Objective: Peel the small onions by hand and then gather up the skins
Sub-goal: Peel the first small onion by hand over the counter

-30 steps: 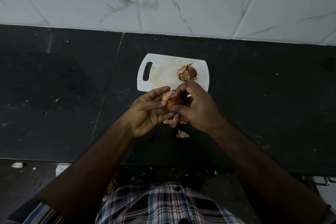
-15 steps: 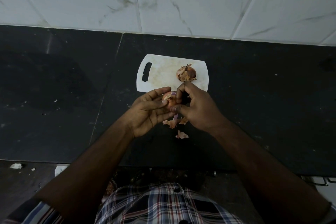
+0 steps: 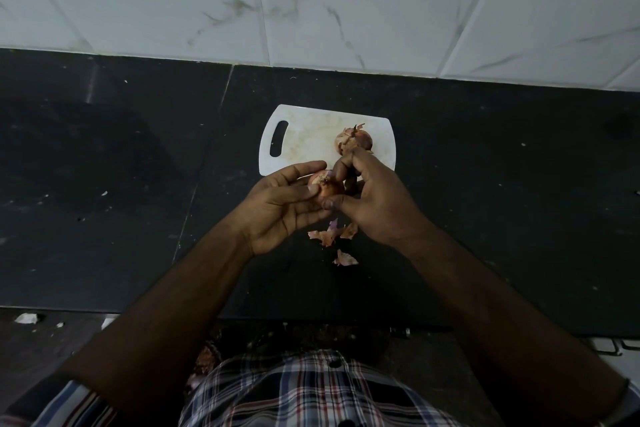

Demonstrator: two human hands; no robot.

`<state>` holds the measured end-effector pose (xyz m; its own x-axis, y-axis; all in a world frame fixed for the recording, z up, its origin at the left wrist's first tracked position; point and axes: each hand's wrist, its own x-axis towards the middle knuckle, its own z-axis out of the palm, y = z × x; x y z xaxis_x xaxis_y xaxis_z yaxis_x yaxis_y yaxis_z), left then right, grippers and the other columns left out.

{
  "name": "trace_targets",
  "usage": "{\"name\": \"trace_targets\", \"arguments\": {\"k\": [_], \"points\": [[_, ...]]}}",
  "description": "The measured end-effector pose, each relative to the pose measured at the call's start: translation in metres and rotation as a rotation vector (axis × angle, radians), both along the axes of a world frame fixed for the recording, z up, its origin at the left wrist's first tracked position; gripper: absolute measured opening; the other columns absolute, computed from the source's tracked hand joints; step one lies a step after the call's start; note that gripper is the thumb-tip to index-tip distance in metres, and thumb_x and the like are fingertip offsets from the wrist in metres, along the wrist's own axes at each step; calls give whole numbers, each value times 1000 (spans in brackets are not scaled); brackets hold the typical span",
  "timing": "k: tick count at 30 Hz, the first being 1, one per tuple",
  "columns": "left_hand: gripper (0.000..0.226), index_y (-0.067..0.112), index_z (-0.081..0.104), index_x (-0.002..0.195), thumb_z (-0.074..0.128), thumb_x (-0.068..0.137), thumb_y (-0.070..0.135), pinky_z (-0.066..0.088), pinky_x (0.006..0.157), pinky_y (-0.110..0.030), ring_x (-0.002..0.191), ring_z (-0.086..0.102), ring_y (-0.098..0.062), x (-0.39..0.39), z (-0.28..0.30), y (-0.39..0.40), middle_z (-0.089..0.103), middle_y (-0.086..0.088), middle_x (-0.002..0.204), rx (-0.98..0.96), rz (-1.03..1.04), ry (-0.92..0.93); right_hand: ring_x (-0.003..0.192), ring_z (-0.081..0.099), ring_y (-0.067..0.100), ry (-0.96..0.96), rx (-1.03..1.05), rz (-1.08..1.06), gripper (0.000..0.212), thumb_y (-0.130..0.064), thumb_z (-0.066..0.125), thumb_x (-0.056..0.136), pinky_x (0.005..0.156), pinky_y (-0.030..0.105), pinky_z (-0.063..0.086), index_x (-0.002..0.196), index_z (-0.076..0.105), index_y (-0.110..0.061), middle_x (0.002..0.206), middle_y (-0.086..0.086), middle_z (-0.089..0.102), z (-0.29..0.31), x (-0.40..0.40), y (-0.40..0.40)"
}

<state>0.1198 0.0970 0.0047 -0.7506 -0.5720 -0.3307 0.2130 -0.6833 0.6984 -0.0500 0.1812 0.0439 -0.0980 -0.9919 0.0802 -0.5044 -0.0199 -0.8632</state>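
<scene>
Between our hands, our left hand (image 3: 277, 208) cradles a small onion (image 3: 325, 185) in curled fingers; our right hand (image 3: 374, 198) apparently pinches its skin, above fallen skins (image 3: 332, 236).

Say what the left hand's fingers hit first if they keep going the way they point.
The onion that the left hand already holds; just past it is the right hand, working on the same onion. Depth between them is unclear.
</scene>
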Motion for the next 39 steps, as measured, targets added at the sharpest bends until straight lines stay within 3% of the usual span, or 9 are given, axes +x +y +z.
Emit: {"name": "trace_targets", "arguments": {"k": [4,9,12,17,21,27,34,37,39], "points": [[47,7,61,129,66,83,0,62,84,-40,94,72,-30,0,0,2,68,-18,121,-11,-14,-13,79,61,5,11,10,17,32,-3,77,80,58,21,56,88,52,-21,98,2,60,0,-1,-1],[44,7,60,129,61,86,-1,61,86,-42,95,72,-30,0,3,3,70,-17,119,-17,-6,-32,75,62,8,42,29,50,41,-5,76,82,59,26,58,80,46,-33,89,-2,59,1,-1,0],[42,7,62,127,60,86,-1,62,82,-40,95,73,-30,0,6,4,70,-17,117,2,-3,-22,76,58,4,13,16,58,39,-6,78,80,63,21,54,80,48,-31,84,-6,59,4,-4,-2],[43,5,60,129,58,87,-2,62,76,-37,100,72,-37,1,11,5,69,-19,119,20,2,3,93,62,11,-38,-57,7,36,-5,77,79,75,38,57,85,54,-31,94,-5,66,5,-9,-3],[43,6,61,128,61,85,-1,62,77,-37,101,72,-40,2,12,6,70,-19,116,18,15,-10,94,66,13,4,-138,-42,38,-4,76,80,74,33,59,82,55,-35,89,-1,69,4,-5,1],[45,4,60,130,60,85,0,62,72,-34,96,73,-38,-4,18,8,70,-18,116,13,33,-39,81,67,12,98,-247,-105,19,1,74,81,66,35,59,83,63,-14,80,-1,68,-8,-6,1],[46,5,60,130,61,84,2,64,75,-35,93,73,-36,-8,19,12,69,-18,117,28,47,-23,84,55,8,242,-286,-72,26,8,58,83,70,18,46,88,57,-18,87,-8,55,-13,0,8],[45,7,60,130,62,86,0,61,83,-39,103,70,-42,-3,14,10,65,-20,127,57,44,24,87,58,-4,173,-173,-48,28,4,61,89,69,6,45,93,58,-23,90,-12,57,-7,-7,10],[49,9,60,131,67,83,1,59,88,-41,110,66,-47,1,10,8,63,-21,133,64,39,57,91,60,-7,133,-158,-87,23,-2,66,90,75,6,45,101,64,-21,94,-17,62,-4,-15,10]]}}
